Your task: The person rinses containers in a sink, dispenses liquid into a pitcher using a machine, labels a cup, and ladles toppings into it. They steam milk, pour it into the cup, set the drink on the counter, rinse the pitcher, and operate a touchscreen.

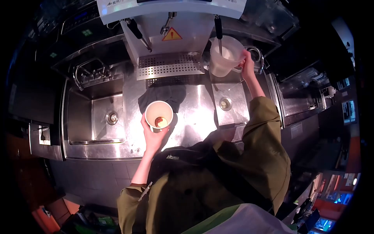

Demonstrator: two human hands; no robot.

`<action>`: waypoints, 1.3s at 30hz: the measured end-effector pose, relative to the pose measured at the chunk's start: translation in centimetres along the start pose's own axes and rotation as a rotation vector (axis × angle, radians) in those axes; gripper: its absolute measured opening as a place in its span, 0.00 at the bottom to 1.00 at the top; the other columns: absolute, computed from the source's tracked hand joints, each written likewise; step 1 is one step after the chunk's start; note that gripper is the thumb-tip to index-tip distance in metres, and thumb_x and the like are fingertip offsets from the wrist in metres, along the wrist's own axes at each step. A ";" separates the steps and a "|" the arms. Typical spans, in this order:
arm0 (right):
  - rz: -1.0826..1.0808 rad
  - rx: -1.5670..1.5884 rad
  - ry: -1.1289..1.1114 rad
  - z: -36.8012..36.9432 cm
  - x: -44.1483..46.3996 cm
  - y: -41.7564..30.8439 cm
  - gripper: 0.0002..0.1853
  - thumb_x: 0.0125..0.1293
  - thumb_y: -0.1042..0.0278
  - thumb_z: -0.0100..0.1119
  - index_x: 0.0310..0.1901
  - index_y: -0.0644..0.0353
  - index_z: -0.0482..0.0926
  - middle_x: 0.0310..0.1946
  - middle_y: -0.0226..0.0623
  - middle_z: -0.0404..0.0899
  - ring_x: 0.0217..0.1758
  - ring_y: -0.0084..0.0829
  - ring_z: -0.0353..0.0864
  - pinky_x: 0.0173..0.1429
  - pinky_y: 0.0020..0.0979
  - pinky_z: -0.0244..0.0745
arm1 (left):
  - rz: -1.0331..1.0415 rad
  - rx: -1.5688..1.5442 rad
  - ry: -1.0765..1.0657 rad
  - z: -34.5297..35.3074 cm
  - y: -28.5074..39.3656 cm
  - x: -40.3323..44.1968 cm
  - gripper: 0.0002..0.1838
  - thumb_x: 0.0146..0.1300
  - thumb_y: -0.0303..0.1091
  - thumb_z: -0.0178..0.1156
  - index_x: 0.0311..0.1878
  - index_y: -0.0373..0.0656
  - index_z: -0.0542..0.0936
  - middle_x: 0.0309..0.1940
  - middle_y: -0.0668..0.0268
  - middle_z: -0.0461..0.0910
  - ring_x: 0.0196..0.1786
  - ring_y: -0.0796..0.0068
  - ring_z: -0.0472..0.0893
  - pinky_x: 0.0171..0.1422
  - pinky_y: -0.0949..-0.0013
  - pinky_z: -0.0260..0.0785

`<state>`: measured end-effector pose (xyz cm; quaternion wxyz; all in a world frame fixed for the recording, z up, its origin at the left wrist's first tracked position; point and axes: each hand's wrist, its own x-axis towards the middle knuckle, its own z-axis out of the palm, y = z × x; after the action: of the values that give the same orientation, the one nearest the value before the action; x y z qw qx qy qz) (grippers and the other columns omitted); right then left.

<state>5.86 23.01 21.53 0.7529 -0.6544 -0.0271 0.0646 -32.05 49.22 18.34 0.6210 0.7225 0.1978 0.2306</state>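
Note:
My left hand (154, 139) is wrapped round a white cup (150, 109) above the steel counter. At the bottom of the cup lies something brown and pale yellow. Under and behind it is a dark cloth (171, 95). On the right, my right hand (246, 65) grips the handle of a translucent plastic pitcher (222, 64). A steam wand (219, 35) with a black sleeve reaches down into the pitcher's mouth. Whether there is liquid in the pitcher I cannot tell.
The white machine (171, 9) carries another black-sleeved wand (136, 31), a middle spout (167, 25) and a perforated drip tray (169, 70). A deep sink (80, 117) lies left, a smaller sink (230, 85) right. Chrome taps stand behind both sinks.

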 end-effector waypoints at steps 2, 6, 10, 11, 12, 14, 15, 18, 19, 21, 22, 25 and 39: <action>-0.005 0.020 -0.064 0.8 0.1 -2.2 0.22 0.59 0.50 0.48 0.44 0.63 0.74 0.22 0.29 0.70 0.21 0.20 0.69 0.26 0.24 0.64 | 0.033 0.066 0.009 0.8 -1.7 -0.4 0.48 0.38 0.27 0.68 0.61 0.38 0.49 0.55 0.55 0.59 0.58 0.64 0.63 0.62 0.65 0.54; -0.032 0.042 -0.061 4.8 -3.0 -6.1 0.19 0.59 0.52 0.48 0.39 0.61 0.75 0.18 0.25 0.67 0.18 0.18 0.62 0.23 0.22 0.59 | 0.040 0.082 0.112 2.5 -3.0 -1.8 0.47 0.39 0.27 0.67 0.61 0.37 0.49 0.54 0.54 0.58 0.58 0.62 0.62 0.62 0.64 0.54; 0.023 0.017 -0.038 6.1 -3.5 -4.3 0.17 0.57 0.51 0.50 0.36 0.58 0.76 0.10 0.22 0.59 0.13 0.18 0.57 0.21 0.22 0.55 | 0.142 0.032 0.108 2.8 -5.6 -2.1 0.48 0.37 0.28 0.67 0.60 0.34 0.47 0.53 0.52 0.57 0.57 0.61 0.63 0.61 0.63 0.56; 0.026 0.071 -0.077 6.6 -4.0 -4.1 0.18 0.57 0.51 0.51 0.38 0.59 0.76 0.11 0.22 0.60 0.14 0.18 0.58 0.22 0.22 0.56 | 0.153 0.004 0.104 2.6 -6.0 -2.2 0.49 0.37 0.28 0.67 0.61 0.34 0.46 0.53 0.52 0.57 0.56 0.61 0.63 0.60 0.63 0.57; 0.030 0.129 -0.114 7.0 -4.2 -3.9 0.20 0.57 0.50 0.51 0.40 0.59 0.75 0.12 0.22 0.61 0.15 0.18 0.59 0.23 0.21 0.57 | 0.165 0.029 0.104 2.4 -6.5 -2.2 0.50 0.36 0.28 0.67 0.61 0.34 0.45 0.53 0.52 0.58 0.56 0.61 0.63 0.60 0.63 0.57; 0.015 0.095 -0.034 8.5 -4.4 -2.9 0.22 0.57 0.49 0.50 0.44 0.61 0.74 0.14 0.23 0.62 0.16 0.18 0.60 0.24 0.21 0.58 | 0.187 0.079 0.098 2.1 -7.3 -2.3 0.51 0.35 0.28 0.67 0.61 0.34 0.43 0.53 0.52 0.58 0.56 0.62 0.64 0.60 0.63 0.57; 0.007 0.077 0.007 8.9 -4.1 -2.3 0.24 0.58 0.49 0.50 0.46 0.61 0.73 0.15 0.24 0.63 0.17 0.18 0.60 0.24 0.21 0.59 | 0.163 0.057 0.100 1.9 -7.3 -2.4 0.52 0.35 0.29 0.67 0.60 0.34 0.43 0.53 0.53 0.58 0.55 0.63 0.64 0.59 0.64 0.58; 0.024 0.103 -0.023 10.6 -3.8 -0.6 0.27 0.58 0.46 0.49 0.49 0.63 0.72 0.20 0.30 0.69 0.22 0.22 0.67 0.29 0.23 0.63 | 0.115 0.055 0.083 1.6 -6.9 -2.3 0.52 0.35 0.29 0.67 0.60 0.34 0.42 0.52 0.53 0.58 0.55 0.64 0.64 0.59 0.63 0.58; 0.018 0.081 -0.037 11.7 -4.1 -0.5 0.27 0.58 0.45 0.49 0.46 0.64 0.73 0.21 0.31 0.70 0.23 0.23 0.68 0.30 0.24 0.64 | 0.121 0.053 0.075 1.5 -7.1 -2.1 0.51 0.35 0.29 0.67 0.59 0.35 0.43 0.52 0.54 0.59 0.55 0.64 0.65 0.59 0.63 0.58; 0.096 0.033 -0.076 13.8 -5.2 -1.0 0.27 0.57 0.42 0.49 0.37 0.65 0.73 0.21 0.32 0.70 0.25 0.24 0.69 0.32 0.25 0.65 | 0.127 0.049 0.055 1.4 -7.8 -1.9 0.50 0.35 0.29 0.66 0.58 0.37 0.43 0.51 0.54 0.59 0.54 0.65 0.65 0.58 0.63 0.57; 0.082 0.043 -0.085 14.1 -5.4 -0.7 0.27 0.57 0.42 0.48 0.35 0.65 0.73 0.21 0.32 0.70 0.25 0.25 0.69 0.32 0.26 0.65 | 0.156 0.100 0.056 1.2 -8.0 -1.8 0.50 0.35 0.29 0.66 0.58 0.37 0.43 0.51 0.55 0.59 0.54 0.65 0.65 0.58 0.63 0.57; 0.009 0.041 -0.202 14.2 -5.5 -0.6 0.28 0.60 0.41 0.43 0.33 0.65 0.73 0.21 0.34 0.71 0.26 0.28 0.70 0.34 0.29 0.65 | 0.237 0.236 0.057 0.8 -8.5 -1.3 0.50 0.33 0.29 0.66 0.58 0.38 0.44 0.51 0.56 0.60 0.54 0.65 0.65 0.58 0.63 0.58; -1.396 -1.018 0.158 24.5 -12.6 -17.5 0.25 0.52 0.52 0.60 0.49 0.56 0.73 0.09 0.27 0.65 0.10 0.26 0.66 0.17 0.27 0.62 | 0.229 0.107 0.076 1.1 -8.6 -1.2 0.49 0.32 0.27 0.65 0.58 0.38 0.46 0.50 0.56 0.61 0.53 0.65 0.66 0.59 0.64 0.57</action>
<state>-8.57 43.03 42.89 0.2357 -0.7480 -0.3958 -0.4778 -32.40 48.95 9.58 0.5431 0.7633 0.1495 0.3162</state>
